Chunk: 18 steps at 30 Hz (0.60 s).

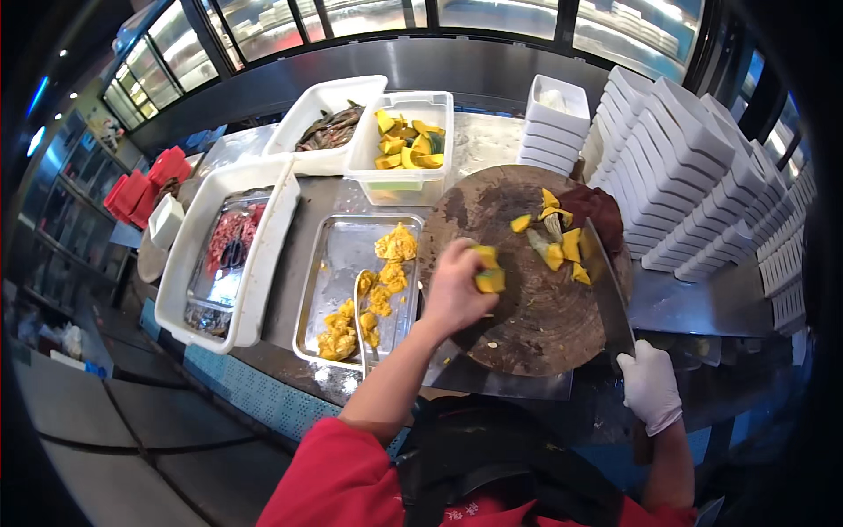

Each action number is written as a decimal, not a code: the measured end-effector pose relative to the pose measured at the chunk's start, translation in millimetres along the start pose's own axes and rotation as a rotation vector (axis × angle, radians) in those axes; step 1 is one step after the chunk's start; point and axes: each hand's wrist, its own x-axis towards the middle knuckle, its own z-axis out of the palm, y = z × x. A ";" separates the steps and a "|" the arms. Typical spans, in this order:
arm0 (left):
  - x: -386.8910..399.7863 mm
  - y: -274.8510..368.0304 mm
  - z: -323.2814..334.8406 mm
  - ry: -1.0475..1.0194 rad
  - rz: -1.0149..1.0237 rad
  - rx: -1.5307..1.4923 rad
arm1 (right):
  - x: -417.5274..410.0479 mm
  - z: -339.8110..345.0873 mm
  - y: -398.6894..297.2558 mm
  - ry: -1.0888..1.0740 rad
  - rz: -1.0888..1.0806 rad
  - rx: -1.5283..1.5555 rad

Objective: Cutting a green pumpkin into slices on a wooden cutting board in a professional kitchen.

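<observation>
My bare left hand (pixel 456 287) grips some pumpkin pieces (pixel 489 270) over the left part of a round wooden chopping block (pixel 527 323); they are blurred, so their number is unclear. In a white glove, my right hand (pixel 649 385) holds a cleaver (pixel 607 296) by its handle, which the fingers hide. The blade lies across the block's right side, beside several pumpkin scraps (pixel 570 245) with green and yellow skin. A dark red cloth (pixel 598 214) is bunched at the block's upper right edge.
Left of the block, a metal tray (pixel 329 253) holds pumpkin pulp and a ladle (pixel 359 323). Behind it stand a clear bin (pixel 402 178) of cut pumpkin and a white tub (pixel 316 99). Another white tub (pixel 267 263) contains red meat and scissors. Stacked white dishes (pixel 685 151) rise at right.
</observation>
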 end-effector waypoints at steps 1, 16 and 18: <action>0.2 -10.4 -16.3 0.118 0.055 0.132 | 1.8 3.5 1.6 0.038 -0.187 -0.120; 197.8 -69.7 -124.8 0.273 0.038 0.412 | 48.5 60.5 -90.2 -0.152 -0.463 -0.313; 173.3 -59.4 -118.0 0.186 0.025 0.373 | 63.4 49.9 -74.1 -0.032 -0.436 -0.314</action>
